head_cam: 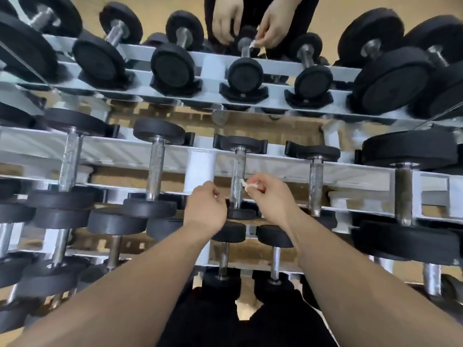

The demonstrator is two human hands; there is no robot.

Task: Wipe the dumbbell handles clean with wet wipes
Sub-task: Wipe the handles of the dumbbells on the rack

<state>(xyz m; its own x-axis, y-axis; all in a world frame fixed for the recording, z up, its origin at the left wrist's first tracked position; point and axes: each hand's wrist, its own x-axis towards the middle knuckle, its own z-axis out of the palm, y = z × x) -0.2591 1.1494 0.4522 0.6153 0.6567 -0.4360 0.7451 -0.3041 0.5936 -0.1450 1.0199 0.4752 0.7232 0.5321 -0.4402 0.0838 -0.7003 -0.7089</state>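
Two bare forearms rise from the bottom edge toward the centre of the frame; beneath them, at lower centre, the lower tier of the white rack [200, 169] carries two small dumbbells [223, 256] side by side, with heavier ones further left and right.

At centre, the left hand [205, 205] is curled, its back to the camera, just beside the near black head of a small dumbbell on the upper tier; whether it grips anything I cannot tell. The right hand [274, 196] pinches a small white wet wipe [246, 184] between thumb and fingertips; the wipe touches the right side of that dumbbell handle [238, 166], a speckled, dull metal bar, about midway along.

The dumbbell's far head sits in a black saddle [218, 142] on the far rail. Neighbouring saddles hold a larger dumbbell [155, 166] to the left and a similar small one [315, 181] to the right, both with spotted handles.

Across the top of the frame a mirror [155, 11] repeats the row of dumbbells and both hands, the wipe again at the handle.
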